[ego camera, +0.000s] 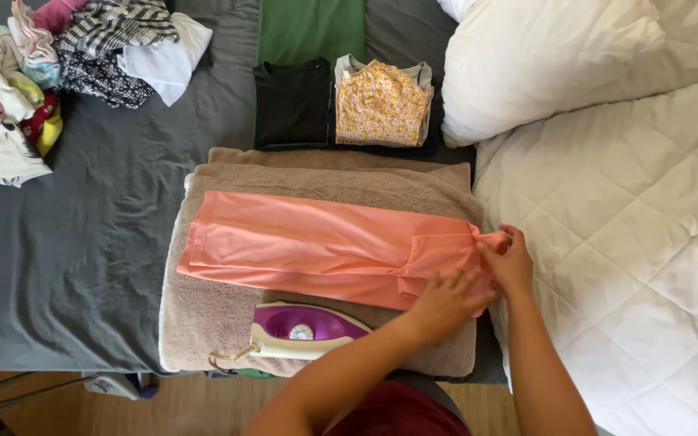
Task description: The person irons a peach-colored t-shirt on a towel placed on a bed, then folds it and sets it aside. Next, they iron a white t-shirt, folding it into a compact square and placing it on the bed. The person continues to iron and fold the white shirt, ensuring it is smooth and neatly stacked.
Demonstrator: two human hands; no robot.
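Observation:
A salmon-pink garment [309,246] lies folded lengthwise on a beige towel [220,311] spread over the bed. My left hand [444,303] presses flat on the garment's right end. My right hand [510,260] pinches the garment's right edge at the towel's border. A purple and white iron [304,329] rests on the towel just below the garment, close to my left forearm.
A grey sheet [82,242] covers the bed. Folded clothes sit behind the towel: a black top [292,103], a yellow floral top [381,105], a green one [310,28]. A heap of unfolded laundry [66,56] lies far left. White pillow [559,56] and quilt [624,242] are right.

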